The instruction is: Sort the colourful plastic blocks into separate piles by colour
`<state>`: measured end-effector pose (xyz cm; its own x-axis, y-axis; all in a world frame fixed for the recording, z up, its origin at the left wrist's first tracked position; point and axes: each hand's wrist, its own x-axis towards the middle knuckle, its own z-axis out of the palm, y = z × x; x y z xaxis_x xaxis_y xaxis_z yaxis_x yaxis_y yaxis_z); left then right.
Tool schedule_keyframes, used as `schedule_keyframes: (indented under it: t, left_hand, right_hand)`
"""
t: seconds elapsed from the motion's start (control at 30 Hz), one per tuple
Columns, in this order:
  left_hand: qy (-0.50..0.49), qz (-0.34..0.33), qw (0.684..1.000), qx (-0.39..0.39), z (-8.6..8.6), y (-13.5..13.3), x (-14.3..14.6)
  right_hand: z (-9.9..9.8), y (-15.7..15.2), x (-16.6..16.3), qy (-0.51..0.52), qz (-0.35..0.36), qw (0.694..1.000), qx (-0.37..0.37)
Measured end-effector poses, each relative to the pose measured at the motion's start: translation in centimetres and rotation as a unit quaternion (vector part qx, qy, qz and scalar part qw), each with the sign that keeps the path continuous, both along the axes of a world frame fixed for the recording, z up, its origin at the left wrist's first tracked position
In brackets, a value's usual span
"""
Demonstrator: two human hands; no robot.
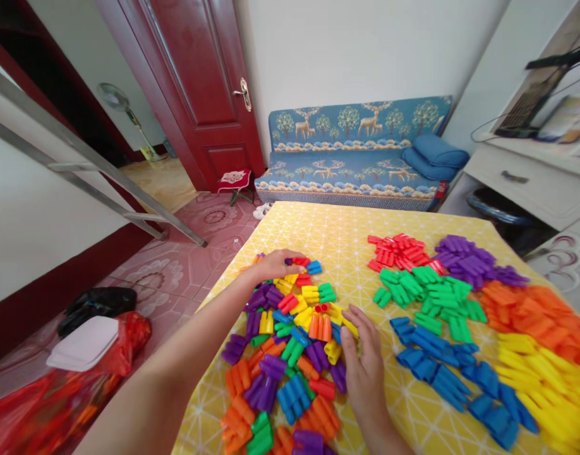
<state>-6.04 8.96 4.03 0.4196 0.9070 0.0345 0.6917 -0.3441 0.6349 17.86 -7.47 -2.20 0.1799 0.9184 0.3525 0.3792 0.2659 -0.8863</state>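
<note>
Plastic tube-shaped building blocks (pixel 294 395) in mixed colours lie heaped on the left half of a table with a yellow patterned cloth (pixel 337 240). At the far side of this heap, my left hand (pixel 275 263) reaches low, its thumb and fingers apart around a red block (pixel 300 260) and a purple one; firm contact cannot be made out. A blue block (pixel 314 267) lies just beyond its fingertips. Along the heap's right edge, my right hand (pixel 366 363) rests with fingers spread, beside yellow blocks (pixel 334 351). An orange block (pixel 320 327) stands tilted, its red tube ends facing up.
Single-colour piles fill the table's right side: red (pixel 397 251), purple (pixel 467 260), green (pixel 425 294), orange (pixel 539 319), blue (pixel 448 373) and yellow (pixel 546 385). A blue sofa (pixel 337 170) stands behind. On the left are a metal ladder (pixel 95 164) and red plastic bags (pixel 67 395).
</note>
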Motion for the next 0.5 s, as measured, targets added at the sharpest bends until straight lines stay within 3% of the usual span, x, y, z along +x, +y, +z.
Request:
schedule_keyframes:
  t: [0.17,0.3,0.37,0.43,0.5]
  left_hand:
    - [-0.017,-0.065,0.996,0.052,2.5,-6.5,2.4]
    - [-0.111,-0.092,0.988,0.056,3.6,-10.2,1.8]
    - [-0.152,-0.022,0.984,0.087,3.0,-10.5,0.0]
    - [-0.159,0.121,0.967,0.16,1.8,-9.7,-2.3]
    - [-0.142,0.24,0.945,0.17,0.2,-8.5,-4.4]
  right_hand:
    - [-0.1,0.1,0.0,-0.006,0.007,1.0,0.005]
    - [-0.1,0.2,0.0,-0.006,0.01,1.0,0.017]
    - [-0.1,0.2,0.1,-0.006,0.01,1.0,0.023]
    - [-0.1,0.2,0.1,-0.005,0.009,1.0,0.026]
    - [-0.1,0.2,0.1,-0.003,0.009,1.0,0.027]
